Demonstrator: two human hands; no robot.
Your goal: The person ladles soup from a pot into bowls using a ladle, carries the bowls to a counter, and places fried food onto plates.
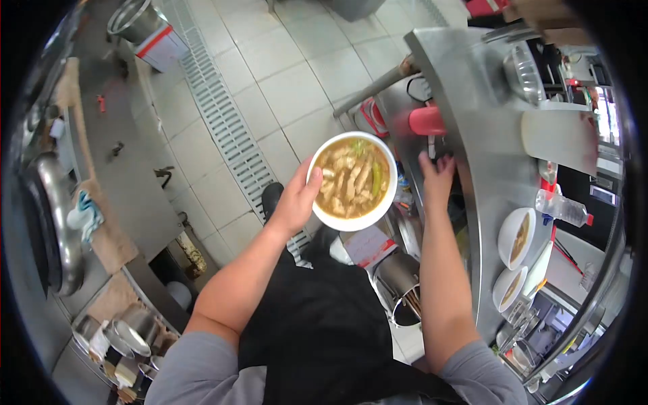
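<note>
My left hand [298, 198] grips the side of a white bowl [356, 225], thumb over the rim. Brown soup with pale strips and a bit of green [356, 179] fills the bowl, which is held level above the floor. My right hand [437, 174] reaches to the shelf under the steel counter, fingers apart and nothing visible in them. Just beyond its fingertips are a small pale item [431, 145] and a red container [426, 121]. What lies under the right palm is hidden.
The steel counter [476, 148] on the right bears two white bowls of food [516, 237], a plastic bottle [563, 207] and a metal bowl [524, 74]. A pot [397, 271] stands below it. A floor drain grate [223, 111] runs along the left, beside a stove side with pans [125, 337].
</note>
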